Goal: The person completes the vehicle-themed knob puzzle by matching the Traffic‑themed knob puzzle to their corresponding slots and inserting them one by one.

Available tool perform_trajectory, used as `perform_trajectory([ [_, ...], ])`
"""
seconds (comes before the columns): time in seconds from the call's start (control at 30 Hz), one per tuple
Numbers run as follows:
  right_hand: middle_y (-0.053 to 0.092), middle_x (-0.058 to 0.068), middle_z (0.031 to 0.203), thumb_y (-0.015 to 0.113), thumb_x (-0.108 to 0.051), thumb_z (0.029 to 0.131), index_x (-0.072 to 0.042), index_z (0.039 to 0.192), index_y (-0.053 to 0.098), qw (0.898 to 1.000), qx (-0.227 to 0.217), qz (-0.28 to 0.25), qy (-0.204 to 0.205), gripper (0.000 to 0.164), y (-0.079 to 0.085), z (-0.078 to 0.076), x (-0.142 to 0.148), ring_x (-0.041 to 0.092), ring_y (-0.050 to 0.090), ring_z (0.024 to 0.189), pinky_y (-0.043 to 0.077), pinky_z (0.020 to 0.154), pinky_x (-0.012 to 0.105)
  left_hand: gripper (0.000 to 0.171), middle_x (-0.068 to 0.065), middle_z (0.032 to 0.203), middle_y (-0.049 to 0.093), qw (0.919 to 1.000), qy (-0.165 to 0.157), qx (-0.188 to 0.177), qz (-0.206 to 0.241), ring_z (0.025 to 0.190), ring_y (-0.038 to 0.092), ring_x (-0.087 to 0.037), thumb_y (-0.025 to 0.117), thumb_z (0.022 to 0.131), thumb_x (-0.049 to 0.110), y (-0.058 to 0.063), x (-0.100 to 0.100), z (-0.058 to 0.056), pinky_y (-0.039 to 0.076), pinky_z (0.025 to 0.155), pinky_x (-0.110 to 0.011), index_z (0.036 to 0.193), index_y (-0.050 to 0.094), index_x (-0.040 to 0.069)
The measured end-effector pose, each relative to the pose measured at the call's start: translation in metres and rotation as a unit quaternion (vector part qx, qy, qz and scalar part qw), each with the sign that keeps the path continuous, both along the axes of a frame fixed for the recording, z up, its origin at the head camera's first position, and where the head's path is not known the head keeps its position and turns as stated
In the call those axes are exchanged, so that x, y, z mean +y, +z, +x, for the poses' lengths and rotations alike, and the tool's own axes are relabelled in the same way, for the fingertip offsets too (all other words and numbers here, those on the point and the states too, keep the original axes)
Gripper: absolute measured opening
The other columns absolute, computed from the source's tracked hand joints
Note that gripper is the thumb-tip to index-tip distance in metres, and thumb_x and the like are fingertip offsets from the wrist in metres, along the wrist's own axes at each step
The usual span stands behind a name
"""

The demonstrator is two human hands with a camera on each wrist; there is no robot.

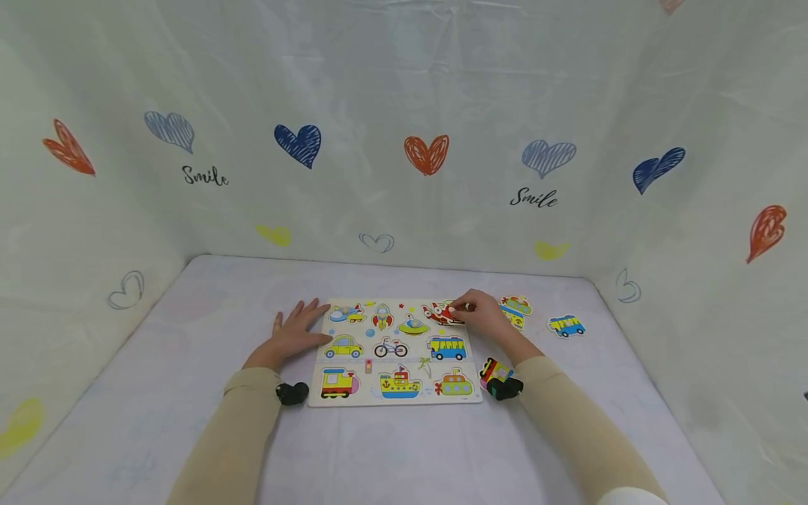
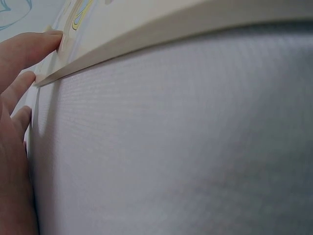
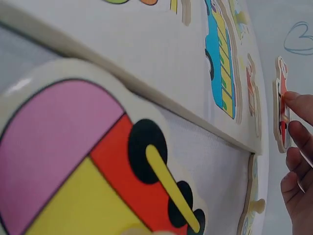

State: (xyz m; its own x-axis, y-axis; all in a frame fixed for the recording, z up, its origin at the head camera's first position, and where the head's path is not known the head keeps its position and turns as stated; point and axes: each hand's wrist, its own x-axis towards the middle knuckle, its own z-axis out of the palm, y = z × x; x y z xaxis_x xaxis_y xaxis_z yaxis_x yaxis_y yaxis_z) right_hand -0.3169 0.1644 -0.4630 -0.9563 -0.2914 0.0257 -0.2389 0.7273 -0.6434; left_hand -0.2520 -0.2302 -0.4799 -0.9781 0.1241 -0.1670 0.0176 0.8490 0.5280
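Observation:
My right hand (image 1: 482,313) pinches a thin red puzzle piece (image 3: 283,98) between thumb and fingers, over the upper right corner of the wooden puzzle board (image 1: 394,402). The piece stands on edge in the right wrist view and overlaps the red vehicle picture in the head view. With fingers spread, my left hand (image 1: 293,335) lies at the board's left side. Its thumb and fingertips touch the edge, as the left wrist view also shows. Vehicle pictures cover the board, among them a yellow car (image 1: 344,346), a bicycle (image 1: 391,348) and a bus (image 1: 447,348).
Right of the board lie a loose bus piece (image 1: 567,326), a submarine piece (image 1: 517,304) and a boat piece (image 1: 513,321) partly behind the right hand. A train piece (image 3: 63,147) lies under the right wrist, close to the board's edge. White sheeting (image 1: 379,196) with printed hearts surrounds the table.

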Motion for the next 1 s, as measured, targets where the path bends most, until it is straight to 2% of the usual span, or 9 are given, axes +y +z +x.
perform_trajectory([
  [0.3, 0.059, -0.001, 0.091, 0.07, -0.021, 0.091, -0.011, 0.105, 0.076, 0.999, 0.002, 0.038, 0.027, 0.018, -0.005, -0.008, -0.014, 0.02, 0.049, 0.082, 0.042, 0.068, 0.032, 0.079, -0.017, 0.161, 0.014, 1.0, 0.0, 0.004, -0.006, 0.147, -0.002, -0.04, 0.066, 0.085, 0.037, -0.005, -0.002, -0.002, -0.015, 0.109, -0.063, 0.152, 0.033, 0.01],
  [1.0, 0.058, 0.0, 0.092, 0.07, -0.021, 0.091, -0.011, 0.105, 0.075, 0.997, -0.019, 0.067, 0.027, 0.018, -0.008, -0.014, -0.022, 0.021, 0.051, 0.083, 0.045, 0.073, 0.034, 0.079, -0.018, 0.161, 0.014, 0.9999, -0.002, 0.008, 0.007, 0.146, -0.001, -0.04, 0.065, 0.085, 0.035, -0.001, -0.001, 0.002, -0.015, 0.109, -0.062, 0.152, 0.033, 0.009],
])
